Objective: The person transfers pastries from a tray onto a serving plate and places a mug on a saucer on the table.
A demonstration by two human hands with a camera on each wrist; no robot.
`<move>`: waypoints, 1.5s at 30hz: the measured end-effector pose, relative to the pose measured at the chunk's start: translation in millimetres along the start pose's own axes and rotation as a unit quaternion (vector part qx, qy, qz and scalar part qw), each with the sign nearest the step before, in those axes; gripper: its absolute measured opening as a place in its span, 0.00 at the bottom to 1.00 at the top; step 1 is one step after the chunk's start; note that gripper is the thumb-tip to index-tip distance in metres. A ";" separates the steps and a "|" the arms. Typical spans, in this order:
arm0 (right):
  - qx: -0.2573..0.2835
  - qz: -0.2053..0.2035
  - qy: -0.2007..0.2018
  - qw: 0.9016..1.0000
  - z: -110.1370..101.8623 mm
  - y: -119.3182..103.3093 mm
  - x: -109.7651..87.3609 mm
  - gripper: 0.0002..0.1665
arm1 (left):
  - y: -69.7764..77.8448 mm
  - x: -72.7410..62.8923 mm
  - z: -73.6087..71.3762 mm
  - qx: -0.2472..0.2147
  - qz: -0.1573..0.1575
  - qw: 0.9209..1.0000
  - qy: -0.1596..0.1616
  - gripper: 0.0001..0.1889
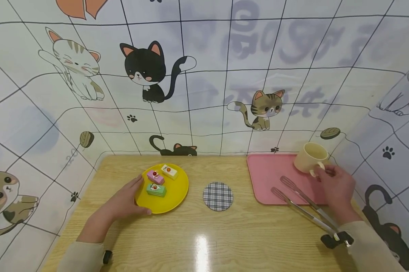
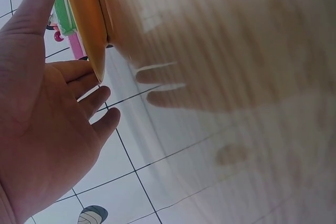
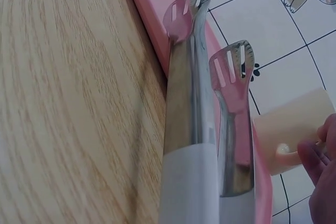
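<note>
My left hand (image 1: 125,199) is at the left rim of a round yellow plate (image 1: 175,198), thumb and fingers spread along the edge. The left wrist view shows these fingers (image 2: 107,124) fairly straight beside the rim. On the plate sit three small toy cakes: a pink one (image 1: 155,177), a white one (image 1: 169,172) and a green one (image 1: 156,190). At the far right my right hand (image 1: 338,187) pinches the handle of a cream mug (image 1: 311,156), which is over the back right of a pink tray (image 1: 265,173). Whether the mug touches the tray is unclear.
Metal tongs (image 1: 304,200) with slotted ends lie across the tray's front edge, handles toward my right sleeve. A checked round coaster (image 1: 218,196) lies mid-table between plate and tray. A cat-print wall covering (image 1: 204,90) encloses the wooden table's (image 1: 245,238) back and sides.
</note>
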State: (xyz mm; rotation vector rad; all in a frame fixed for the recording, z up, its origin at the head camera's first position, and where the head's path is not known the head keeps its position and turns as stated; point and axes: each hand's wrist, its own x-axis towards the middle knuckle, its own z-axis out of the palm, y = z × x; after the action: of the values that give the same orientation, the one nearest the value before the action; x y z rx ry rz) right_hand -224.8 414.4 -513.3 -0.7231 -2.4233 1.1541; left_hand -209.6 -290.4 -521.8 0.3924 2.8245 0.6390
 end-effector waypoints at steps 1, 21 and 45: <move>0.008 -0.001 0.004 1.000 -1.4 -0.7 -1.2 0.30 | 0.6 0.6 0.0 -0.002 0.000 1.000 0.000 0.71; 0.002 -0.065 0.015 0.998 -19.8 -24.4 -36.4 0.25 | -0.5 -2.9 -2.4 -0.034 0.013 0.999 0.005 0.72; 0.028 -0.153 -0.010 0.988 -20.5 -53.9 -74.1 0.19 | 60.5 14.1 4.4 -0.017 0.130 0.979 0.155 0.33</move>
State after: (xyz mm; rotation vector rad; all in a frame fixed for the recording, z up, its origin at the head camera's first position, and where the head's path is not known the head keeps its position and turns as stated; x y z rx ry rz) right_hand -170.3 354.7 -465.7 -0.3064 -2.4008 1.1022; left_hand -209.0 -231.8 -500.8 0.7240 3.0755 0.8686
